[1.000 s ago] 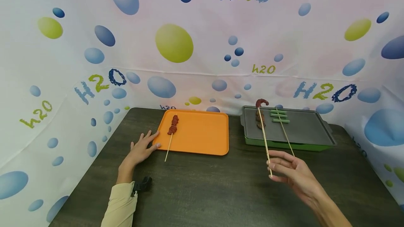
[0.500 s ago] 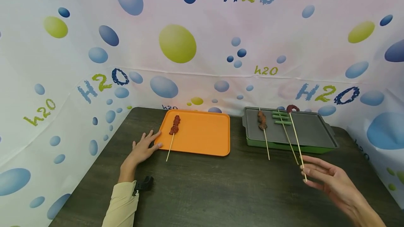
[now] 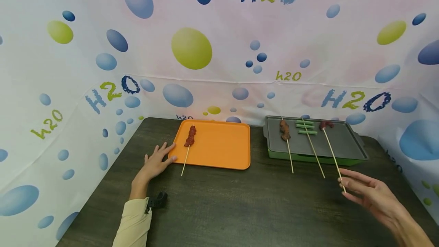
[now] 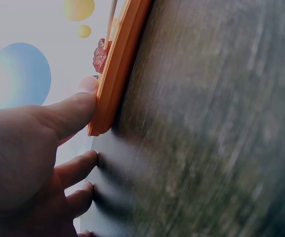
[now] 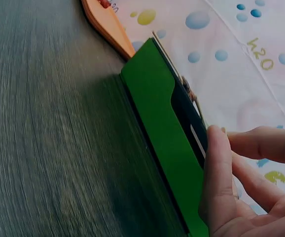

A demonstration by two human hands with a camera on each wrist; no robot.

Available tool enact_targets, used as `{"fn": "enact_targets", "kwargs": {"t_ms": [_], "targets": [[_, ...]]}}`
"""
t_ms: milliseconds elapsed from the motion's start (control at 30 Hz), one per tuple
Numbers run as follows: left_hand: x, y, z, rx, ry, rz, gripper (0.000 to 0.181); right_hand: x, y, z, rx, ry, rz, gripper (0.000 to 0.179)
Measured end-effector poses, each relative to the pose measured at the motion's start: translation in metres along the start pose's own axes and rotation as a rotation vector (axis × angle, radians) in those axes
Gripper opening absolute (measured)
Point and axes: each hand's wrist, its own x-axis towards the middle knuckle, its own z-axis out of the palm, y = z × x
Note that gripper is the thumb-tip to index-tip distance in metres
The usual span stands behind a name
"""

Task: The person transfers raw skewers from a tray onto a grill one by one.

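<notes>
My right hand point(image 3: 372, 193) pinches the stick end of a skewer point(image 3: 332, 148) with a dark red curled piece at its tip. That tip is over the right part of a grey-topped green grill point(image 3: 346, 140). Left of it on the grill lie a skewer of green pieces point(image 3: 307, 132) and a skewer of brown meat point(image 3: 285, 130), their sticks jutting past the front edge. My left hand point(image 3: 154, 167) touches the left edge of an orange tray point(image 3: 219, 144), fingers spread, thumb on the rim. On that tray lies a skewer of red meat point(image 3: 189, 136).
All this stands on a dark wooden table point(image 3: 223, 205). Behind and at the sides hangs a white sheet point(image 3: 226, 22) with blue and green dots. In the right wrist view the grill's green side point(image 5: 157, 118) rises beside the hand.
My right hand has moved right with the skewer, from over the brown meat past the green pieces, and its tip has come down to the grill. The left hand stays at the tray.
</notes>
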Motion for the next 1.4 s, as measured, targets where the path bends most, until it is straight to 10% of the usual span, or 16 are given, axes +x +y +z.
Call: {"fn": "enact_targets", "kwargs": {"t_ms": [300, 600, 1400], "targets": [[0.001, -0.002, 0.001, -0.01, 0.009, 0.009, 0.066, 0.0, 0.003, -0.011, -0.027, 0.019, 0.013, 0.035], [0.002, -0.001, 0.001, -0.012, 0.001, 0.016, 0.066, -0.02, -0.002, 0.004, -0.307, 0.149, -0.146, 0.037], [0.002, 0.0, 0.003, -0.016, -0.024, -0.009, 0.068, 0.008, -0.007, 0.157, -0.205, -0.259, -0.198, 0.058]]}}
